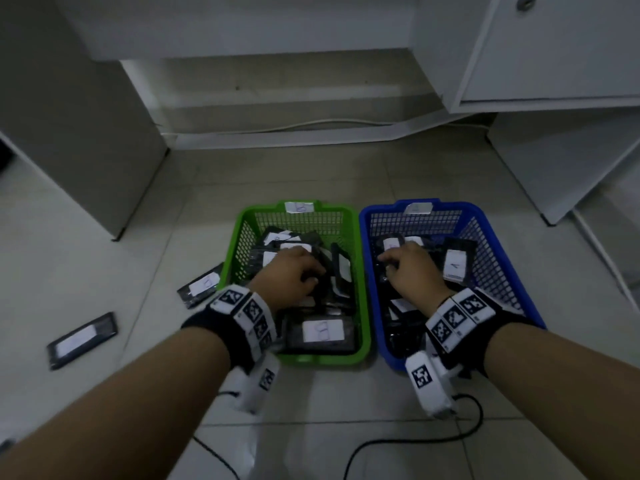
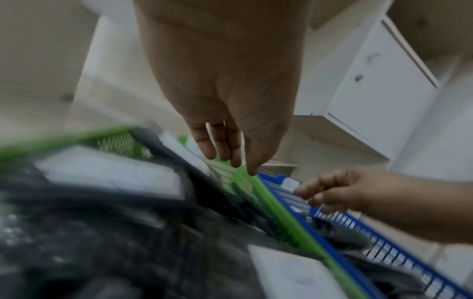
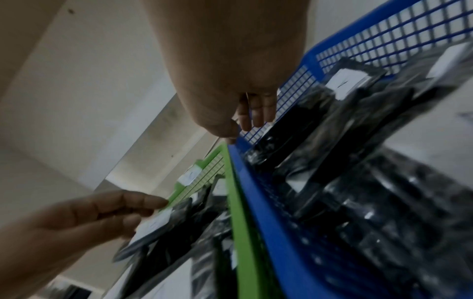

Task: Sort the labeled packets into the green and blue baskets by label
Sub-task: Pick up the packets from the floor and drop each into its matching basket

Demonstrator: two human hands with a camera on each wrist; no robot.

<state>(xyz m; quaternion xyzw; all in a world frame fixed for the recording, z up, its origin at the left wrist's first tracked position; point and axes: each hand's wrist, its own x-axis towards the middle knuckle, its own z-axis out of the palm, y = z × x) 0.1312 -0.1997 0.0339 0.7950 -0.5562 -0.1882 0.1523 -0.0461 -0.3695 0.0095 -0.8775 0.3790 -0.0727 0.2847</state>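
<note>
The green basket (image 1: 322,358) and the blue basket (image 1: 391,362) stand side by side on the floor. Each is filled with several black packets bearing white labels, such as one packet (image 1: 322,332) in the green basket and another packet (image 1: 455,263) in the blue one. My left hand (image 1: 298,271) hovers over the green basket's pile; in the left wrist view its fingers (image 2: 222,149) hang loosely and hold nothing. My right hand (image 1: 405,268) is low over the blue basket's packets, its fingers (image 3: 256,115) relaxed, nothing in them. Two more packets (image 1: 199,285) (image 1: 83,339) lie on the floor at the left.
White cabinets stand at the left (image 1: 69,133) and at the right (image 1: 554,64), with a low shelf recess behind the baskets. Black cables (image 1: 415,441) run over the tiles near me. Each basket carries a paper tag on its far rim (image 1: 299,206) (image 1: 417,207).
</note>
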